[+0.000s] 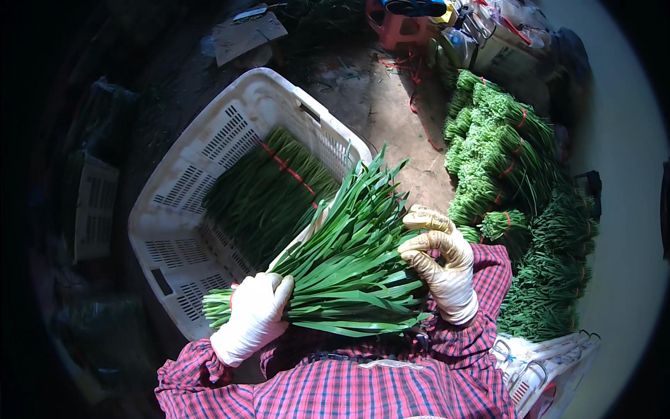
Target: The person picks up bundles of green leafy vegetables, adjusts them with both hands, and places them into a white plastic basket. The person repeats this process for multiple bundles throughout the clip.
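A: Left hand (255, 311)?
B: Clenched round stem end of chive bunch (349, 269); bunch is between plaid shirt (349, 391) and white crate (269, 105).
A: Right hand (443, 265)?
B: Half-curled at leaf end; can't tell if gripping.

Note red stool (401, 31) top ctr, plus blue item (417, 8) overlapping it. Upper L, see low stand (248, 40) w/ flat top & thin obj (249, 14) on it. Upper R, log cluttered pile (499, 43) w/ bags etc. near pale wall (624, 140). Lower R, tag white basket (525, 388). Far L, add dim crate (95, 202), too dark for detail.
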`<state>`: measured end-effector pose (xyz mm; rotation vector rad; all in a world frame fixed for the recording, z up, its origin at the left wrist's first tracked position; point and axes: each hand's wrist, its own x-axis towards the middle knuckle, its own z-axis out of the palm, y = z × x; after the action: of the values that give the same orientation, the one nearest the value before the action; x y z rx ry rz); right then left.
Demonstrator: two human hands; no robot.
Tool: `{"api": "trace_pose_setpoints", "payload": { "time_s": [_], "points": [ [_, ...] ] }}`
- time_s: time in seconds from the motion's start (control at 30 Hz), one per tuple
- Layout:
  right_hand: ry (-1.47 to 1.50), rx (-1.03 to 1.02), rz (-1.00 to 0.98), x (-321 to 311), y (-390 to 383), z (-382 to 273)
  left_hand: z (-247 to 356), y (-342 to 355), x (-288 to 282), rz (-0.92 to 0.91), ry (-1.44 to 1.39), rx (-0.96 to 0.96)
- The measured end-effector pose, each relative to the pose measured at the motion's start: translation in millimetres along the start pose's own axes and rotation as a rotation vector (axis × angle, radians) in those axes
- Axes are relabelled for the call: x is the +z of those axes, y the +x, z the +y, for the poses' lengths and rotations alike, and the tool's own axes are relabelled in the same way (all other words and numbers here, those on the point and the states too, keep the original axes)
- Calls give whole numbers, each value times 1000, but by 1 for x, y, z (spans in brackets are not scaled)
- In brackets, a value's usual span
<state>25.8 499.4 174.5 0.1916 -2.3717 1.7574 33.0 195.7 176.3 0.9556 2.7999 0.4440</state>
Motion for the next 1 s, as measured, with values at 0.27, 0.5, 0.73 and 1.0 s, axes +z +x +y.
{"api": "trace_pose_setpoints", "payload": {
  "time_s": [0.27, 0.5, 0.73, 1.0],
  "points": [
    [301, 158, 507, -33, -11, 36, -68, 18, -37, 243, -204, -115],
    [348, 230, 492, -22, -21, 61, -181, 22, 22, 201, -429, -295],
    [288, 383, 448, -12, -16, 75, -230, -26, 186, -332, -228, -532],
    [141, 481, 383, 8, 3, 68, -252, -55, 273, -491, -195, -638]
  ]
}}
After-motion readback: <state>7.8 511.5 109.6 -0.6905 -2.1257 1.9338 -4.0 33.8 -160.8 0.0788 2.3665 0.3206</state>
